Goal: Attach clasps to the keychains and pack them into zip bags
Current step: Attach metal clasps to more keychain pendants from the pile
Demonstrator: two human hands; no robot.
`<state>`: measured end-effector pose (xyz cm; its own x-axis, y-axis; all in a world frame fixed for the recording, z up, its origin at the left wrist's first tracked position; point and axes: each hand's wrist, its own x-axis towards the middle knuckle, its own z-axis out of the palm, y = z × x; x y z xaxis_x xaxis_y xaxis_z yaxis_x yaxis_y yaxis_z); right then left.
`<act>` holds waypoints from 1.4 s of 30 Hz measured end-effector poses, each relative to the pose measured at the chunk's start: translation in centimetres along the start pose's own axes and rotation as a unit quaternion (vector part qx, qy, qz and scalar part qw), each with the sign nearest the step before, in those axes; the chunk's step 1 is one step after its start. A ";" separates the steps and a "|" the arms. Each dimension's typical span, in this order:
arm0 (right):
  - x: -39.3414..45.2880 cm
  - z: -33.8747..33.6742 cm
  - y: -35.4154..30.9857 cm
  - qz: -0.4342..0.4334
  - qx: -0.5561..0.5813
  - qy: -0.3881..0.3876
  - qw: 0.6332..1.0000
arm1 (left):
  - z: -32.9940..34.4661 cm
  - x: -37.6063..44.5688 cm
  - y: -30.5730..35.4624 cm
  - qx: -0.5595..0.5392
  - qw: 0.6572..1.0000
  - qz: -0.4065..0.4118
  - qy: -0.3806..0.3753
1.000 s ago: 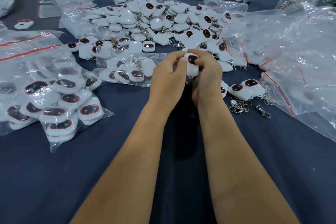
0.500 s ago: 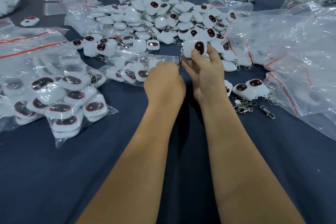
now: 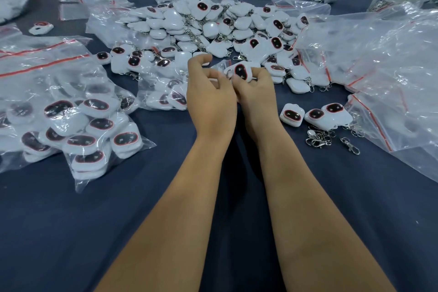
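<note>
Keychain (image 3: 240, 72), white with a dark oval face, sits pinched in my right hand (image 3: 256, 92) above the blue table (image 3: 71, 232). My left hand (image 3: 209, 99) curls loosely beside it; whether it holds anything, I cannot tell. Loose clasps (image 3: 318, 137) lie to the right, a filled zip bag (image 3: 78, 125) to the left.

Soft, even light falls from overhead on the dark blue cloth-covered bench (image 3: 71, 232), leaving only a faint shadow between the two forearms. White glare streaks the crumpled clear plastic zip bags (image 3: 379, 73) at the bench's right side and the filled bags (image 3: 59, 92) at its left. Fingers of the left hand (image 3: 209, 99) are smeared by motion blur, the bench's far end is soft, and the wide lens bows lines towards the frame's edges.
</note>
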<state>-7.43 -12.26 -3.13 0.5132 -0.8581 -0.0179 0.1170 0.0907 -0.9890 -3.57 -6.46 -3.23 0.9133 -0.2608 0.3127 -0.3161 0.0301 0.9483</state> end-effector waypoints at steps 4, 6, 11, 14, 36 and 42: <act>-0.2 0.1 0.3 -0.058 -0.114 -0.062 0.990 | 0.0 -0.4 0.2 0.015 0.997 0.072 -0.015; -0.2 0.2 0.4 -0.047 -0.106 -0.050 0.992 | -0.1 -0.3 0.3 -0.004 0.998 0.061 -0.006; -0.1 0.4 0.8 -0.047 -0.116 -0.060 0.990 | -0.3 -0.2 0.7 -0.072 0.996 0.042 0.025; -0.3 0.4 0.8 -0.035 -0.083 -0.137 0.986 | -0.3 -0.2 0.8 -0.051 0.998 0.026 0.000; 1.5 -2.5 0.3 -0.014 -0.597 0.079 0.798 | -0.9 1.0 -1.0 0.337 0.933 0.076 -0.097; 1.2 -3.4 0.1 -0.104 -0.414 0.130 0.895 | -0.9 0.9 -0.1 0.117 0.984 0.104 -0.082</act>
<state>-9.76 -14.98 -3.70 0.3248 -0.9118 0.2514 -0.5386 -0.3968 -0.7433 -2.42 -5.81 -3.01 0.7749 -0.4252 0.4676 -0.5600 -0.1188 0.8199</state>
